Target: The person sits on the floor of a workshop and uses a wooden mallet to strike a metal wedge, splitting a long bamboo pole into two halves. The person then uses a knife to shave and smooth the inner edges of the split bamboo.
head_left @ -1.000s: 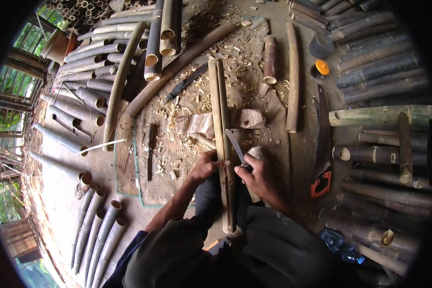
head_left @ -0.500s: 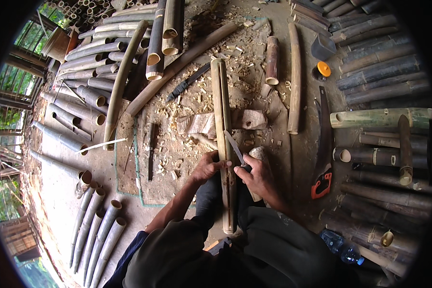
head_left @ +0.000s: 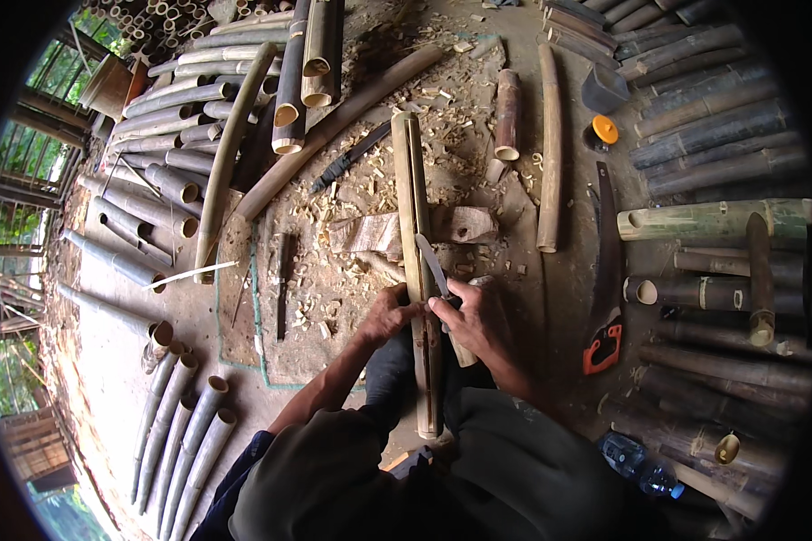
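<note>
A long bamboo tube (head_left: 408,180) with a slit along its length lies between my legs, its far part resting over a carved wooden block (head_left: 471,224). My left hand (head_left: 390,314) is closed round the tube near its middle, thumb on top. In my right hand (head_left: 471,316) is a knife (head_left: 433,263), its blade pointing away from me along the tube's right side, by the slit. The right fingers wrap the knife's handle, mostly hiding it. Under the right hand, a pale wooden piece (head_left: 464,353) partly shows.
Wood shavings cover the mat (head_left: 311,270). On it lie a narrow-bladed tool (head_left: 282,284) and a dark-handled machete (head_left: 347,158). To the right are a handsaw (head_left: 604,270), a yellow-lidded container (head_left: 604,132) and a plastic bottle (head_left: 636,460). Bamboo poles (head_left: 704,171) line both sides.
My right hand and the knife have shifted slightly up and left, bringing the blade closer against the tube. The left hand keeps its hold on the bamboo.
</note>
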A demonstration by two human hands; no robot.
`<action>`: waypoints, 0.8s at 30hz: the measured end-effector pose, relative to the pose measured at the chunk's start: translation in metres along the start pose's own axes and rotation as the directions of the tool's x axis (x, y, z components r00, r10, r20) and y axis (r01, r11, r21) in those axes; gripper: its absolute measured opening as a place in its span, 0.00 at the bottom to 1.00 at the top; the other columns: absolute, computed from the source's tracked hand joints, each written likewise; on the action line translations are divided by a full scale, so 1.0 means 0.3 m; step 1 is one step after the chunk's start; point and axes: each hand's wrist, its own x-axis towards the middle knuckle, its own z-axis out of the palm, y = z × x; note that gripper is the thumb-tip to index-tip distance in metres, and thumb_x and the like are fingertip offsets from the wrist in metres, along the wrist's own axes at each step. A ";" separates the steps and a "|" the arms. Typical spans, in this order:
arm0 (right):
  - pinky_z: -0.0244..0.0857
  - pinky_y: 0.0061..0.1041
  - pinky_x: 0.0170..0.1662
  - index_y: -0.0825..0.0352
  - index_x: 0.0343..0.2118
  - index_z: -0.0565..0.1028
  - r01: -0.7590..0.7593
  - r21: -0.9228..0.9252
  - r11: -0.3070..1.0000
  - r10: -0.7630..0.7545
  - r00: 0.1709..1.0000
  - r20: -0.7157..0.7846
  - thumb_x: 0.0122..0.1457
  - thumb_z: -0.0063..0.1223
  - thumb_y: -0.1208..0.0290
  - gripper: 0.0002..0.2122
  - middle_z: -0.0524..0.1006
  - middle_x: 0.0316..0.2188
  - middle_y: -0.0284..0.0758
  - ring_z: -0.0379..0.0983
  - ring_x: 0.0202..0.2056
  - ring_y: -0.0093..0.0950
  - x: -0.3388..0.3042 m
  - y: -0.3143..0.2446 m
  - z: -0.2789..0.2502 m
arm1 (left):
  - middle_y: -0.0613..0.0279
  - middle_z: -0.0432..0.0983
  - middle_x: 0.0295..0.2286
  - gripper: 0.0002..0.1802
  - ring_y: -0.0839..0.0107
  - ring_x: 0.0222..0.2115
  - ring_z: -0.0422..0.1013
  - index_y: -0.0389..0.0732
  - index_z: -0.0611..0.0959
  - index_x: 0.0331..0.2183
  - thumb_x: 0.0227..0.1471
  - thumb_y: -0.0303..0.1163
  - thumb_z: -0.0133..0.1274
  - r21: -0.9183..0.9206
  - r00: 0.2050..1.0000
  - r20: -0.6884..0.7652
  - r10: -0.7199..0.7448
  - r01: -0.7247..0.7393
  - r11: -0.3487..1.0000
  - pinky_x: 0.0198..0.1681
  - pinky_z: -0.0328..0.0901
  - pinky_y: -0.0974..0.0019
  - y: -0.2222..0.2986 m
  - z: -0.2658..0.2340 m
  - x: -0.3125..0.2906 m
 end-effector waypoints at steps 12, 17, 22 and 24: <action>0.71 0.43 0.43 0.77 0.41 0.77 0.039 0.062 0.997 -0.033 0.994 -0.100 0.58 0.59 0.61 0.20 0.78 0.33 0.58 0.78 0.38 0.51 0.100 0.086 0.078 | 0.55 0.82 0.36 0.24 0.68 0.38 0.76 0.29 0.82 0.45 0.52 0.39 0.58 0.058 1.000 -0.010 0.016 -0.015 0.998 0.47 0.69 0.63 0.023 0.018 -0.006; 0.71 0.44 0.40 0.77 0.37 0.77 0.055 -0.013 0.998 -0.055 0.998 -0.022 0.57 0.58 0.59 0.20 0.77 0.29 0.57 0.78 0.34 0.50 0.175 0.010 0.065 | 0.54 0.82 0.37 0.25 0.69 0.38 0.75 0.29 0.82 0.45 0.50 0.39 0.58 0.114 0.999 -0.041 -0.006 0.011 0.993 0.47 0.69 0.63 -0.010 0.012 -0.016; 0.69 0.40 0.55 0.80 0.51 0.76 -0.082 0.056 0.995 0.094 0.965 -0.246 0.58 0.58 0.55 0.28 0.78 0.43 0.59 0.76 0.49 0.49 0.165 0.077 0.134 | 0.53 0.83 0.35 0.23 0.68 0.37 0.77 0.29 0.82 0.45 0.51 0.36 0.62 0.040 1.000 -0.023 -0.002 0.003 0.999 0.45 0.70 0.62 -0.004 0.004 -0.002; 0.69 0.40 0.55 0.80 0.51 0.75 -0.051 -0.087 0.995 0.035 0.984 -0.175 0.58 0.58 0.55 0.29 0.77 0.46 0.59 0.76 0.50 0.49 0.083 0.063 0.108 | 0.54 0.84 0.35 0.23 0.68 0.36 0.78 0.29 0.82 0.45 0.52 0.35 0.65 0.048 0.998 -0.056 0.027 -0.024 0.999 0.46 0.70 0.62 -0.004 0.004 -0.002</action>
